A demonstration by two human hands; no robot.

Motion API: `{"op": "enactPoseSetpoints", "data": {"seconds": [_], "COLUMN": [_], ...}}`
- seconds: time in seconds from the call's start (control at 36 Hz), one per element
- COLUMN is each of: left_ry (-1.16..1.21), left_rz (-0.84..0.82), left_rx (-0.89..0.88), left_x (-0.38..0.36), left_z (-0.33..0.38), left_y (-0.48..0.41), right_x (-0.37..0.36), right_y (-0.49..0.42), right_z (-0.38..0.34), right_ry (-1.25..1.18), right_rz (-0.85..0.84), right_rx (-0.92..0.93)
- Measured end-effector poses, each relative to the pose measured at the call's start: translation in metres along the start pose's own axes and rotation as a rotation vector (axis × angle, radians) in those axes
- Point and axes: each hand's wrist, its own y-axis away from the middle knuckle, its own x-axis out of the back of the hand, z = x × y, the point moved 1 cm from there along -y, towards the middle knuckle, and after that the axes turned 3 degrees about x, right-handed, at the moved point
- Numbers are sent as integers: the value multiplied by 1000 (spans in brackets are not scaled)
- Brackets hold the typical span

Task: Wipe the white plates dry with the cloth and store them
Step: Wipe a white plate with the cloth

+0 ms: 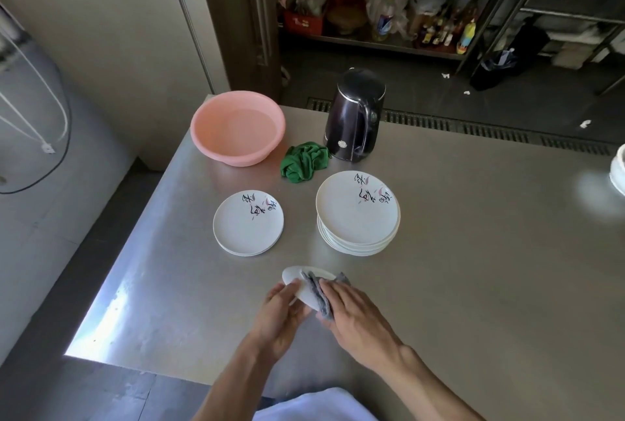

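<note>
My left hand (282, 314) grips a white plate (297, 277) by its near edge and holds it tilted above the steel table. My right hand (351, 310) presses a grey cloth (318, 292) against the plate, fingers curled over it. Behind them a low stack of white plates (248, 224) with black and pink markings lies on the left. A taller stack of the same plates (358, 214) stands on the right.
A pink basin (236, 128) holding water sits at the table's (473, 251) far left corner. A crumpled green cloth (304, 163) lies beside a black kettle (355, 116). White dishes (619, 167) poke in at the right edge. Shelves with bottles stand beyond.
</note>
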Motion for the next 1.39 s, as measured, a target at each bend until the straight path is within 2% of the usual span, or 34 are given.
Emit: {"op": "enactPoseSetpoints", "data": {"seconds": [0.08, 0.17, 0.25, 0.31, 0.36, 0.44, 0.5, 0.56, 0.61, 0.64, 0.69, 0.72, 0.78, 0.92, 1.0, 1.06, 1.14, 1.19, 1.22, 1.28, 1.33, 1.39], "left_ry": [22, -37, -221, -345, -420, -393, -400, -443, -455, -455, -470, -484, -510, -458, -387, -392, -464, -518, -533, -517, -464, -405], "left_rz": [-28, 131, 283, 230, 180, 203, 215, 236, 253, 254, 234, 219, 206, 266, 385, 409, 341, 269, 247, 235, 239, 303], "left_rx": [24, 0, -41, 8, 70, 61, 10, -50, -89, -99, -113, -123, -141, -222, -258, -281, -281, -272, -270, -271, -278, -311], "left_x": [0, 5, 16, 20, 23, 26, 22, 19, 16, 14, 11, 9, 6, 21, 36, 39, 34, 29, 26, 25, 27, 31], "left_z": [-3, -12, -22, -30, -38, -39, -34, -29, -27, -27, -27, -27, -27, -16, -4, 0, -4, -9, -11, -10, -7, 1], "left_y": [2, -4, -5, -1, 4, 9, 12, 15, 18, 20, 19, 18, 18, 18, 15, 14, 17, 19, 19, 19, 18, 17], "right_x": [3, 6, 11, 10, 2, -9, -13, -14, -17, -20, -31, -35, -42, -42, -44, -49, -57, -57, -57, -54, -50, -43], "right_y": [4, 1, -5, -7, -5, 7, 13, 16, 17, 15, 10, 5, 0, 0, 14, 14, -6, -22, -28, -32, -31, -26], "right_z": [3, 6, 10, 14, 19, 26, 26, 19, 10, 5, -4, -9, -21, -31, -17, -8, -6, -11, -14, -24, -33, -34], "right_ry": [41, 49, -151, -334, -552, -647, -641, -610, -434, -324, -146, -173, -337, -613, -418, -291, -232, -231, -236, -303, -411, -499], "right_rz": [-28, 89, 269, 360, 329, 339, 359, 382, 367, 313, 81, -38, -195, -278, -324, -371, -441, -411, -376, -322, -340, -370], "right_rx": [18, -81, -379, -622, -844, -1013, -1046, -983, -819, -696, -461, -404, -360, -293, -238, -248, -414, -492, -474, -320, -138, -64]}}
